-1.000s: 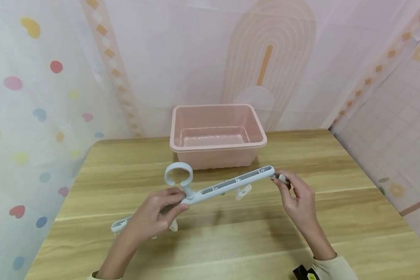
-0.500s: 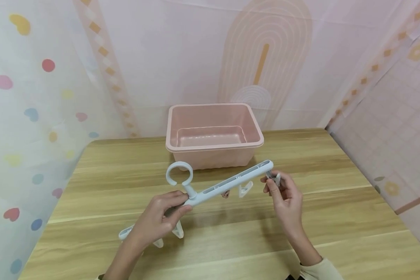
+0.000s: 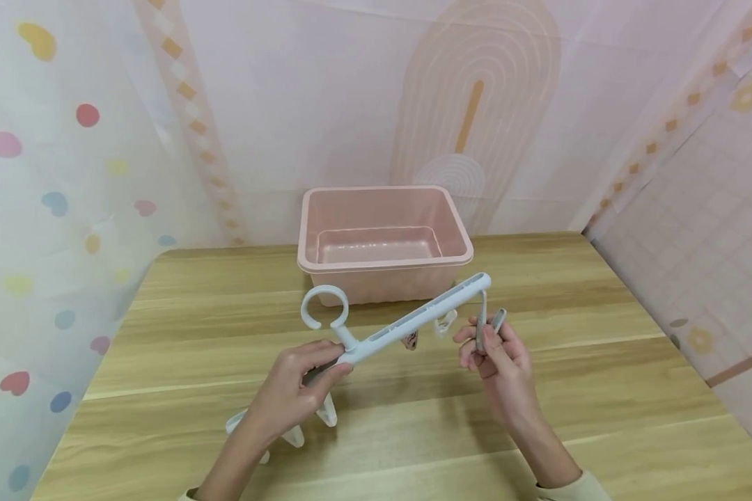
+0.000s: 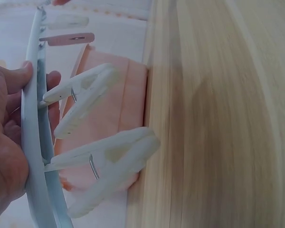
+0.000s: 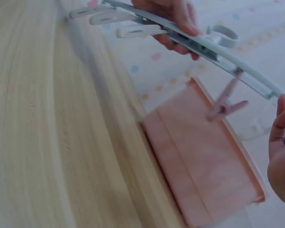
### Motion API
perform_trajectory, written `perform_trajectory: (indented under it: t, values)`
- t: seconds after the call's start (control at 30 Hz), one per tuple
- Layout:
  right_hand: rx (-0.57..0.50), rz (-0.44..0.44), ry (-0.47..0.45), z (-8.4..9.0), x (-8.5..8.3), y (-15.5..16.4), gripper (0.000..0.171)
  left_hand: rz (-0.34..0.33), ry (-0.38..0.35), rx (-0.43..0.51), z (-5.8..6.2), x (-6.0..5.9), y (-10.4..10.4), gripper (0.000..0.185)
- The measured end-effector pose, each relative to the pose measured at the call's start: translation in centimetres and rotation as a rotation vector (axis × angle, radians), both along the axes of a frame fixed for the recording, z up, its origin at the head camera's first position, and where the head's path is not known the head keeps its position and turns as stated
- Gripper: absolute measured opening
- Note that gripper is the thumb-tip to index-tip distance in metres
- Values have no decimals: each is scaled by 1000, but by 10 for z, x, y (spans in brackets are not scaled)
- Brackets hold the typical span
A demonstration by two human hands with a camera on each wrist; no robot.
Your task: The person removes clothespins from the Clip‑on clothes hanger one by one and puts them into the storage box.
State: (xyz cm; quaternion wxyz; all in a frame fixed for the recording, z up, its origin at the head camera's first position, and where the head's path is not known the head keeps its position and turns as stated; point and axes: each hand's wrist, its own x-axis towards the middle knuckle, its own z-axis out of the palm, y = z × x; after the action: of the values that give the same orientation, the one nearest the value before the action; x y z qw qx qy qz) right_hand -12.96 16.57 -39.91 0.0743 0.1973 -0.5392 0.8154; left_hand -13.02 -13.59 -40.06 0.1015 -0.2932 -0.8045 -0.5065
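I see my left hand [image 3: 297,390] curl its grip round the middle of the pale blue clip hanger [image 3: 407,323], held tilted above the counter [image 3: 163,362] in front of the pink bin [image 3: 385,240] at the far edge, while my right hand [image 3: 498,348] pinches the end clip [image 3: 490,325].

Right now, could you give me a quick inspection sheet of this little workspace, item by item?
Surface: wooden table, light planks.
Job's things: pale blue clip hanger held above the table; white clips hang from it.
Clutter: pink tub at the far edge, nothing seen inside.
Hands: left hand grips the hanger near its ring; right hand pinches the end clip.
Cables: nothing seen.
Surroundings: dotted curtain, pink patterned walls.
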Motion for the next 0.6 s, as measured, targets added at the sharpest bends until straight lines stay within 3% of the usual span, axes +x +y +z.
perform_trajectory:
  t: [0.13,0.43,0.6]
  values:
    - [6,-64,-4,5,1,9,17,-21,16,-37,-2,-1,-4,9]
    - [148,-338,-94,22,1,18,14,3,25,-156,-10,-2,-9,6]
    - [194,-396,-155,25,-4,10,12,28,13,-185,-13,-2,-9,12]
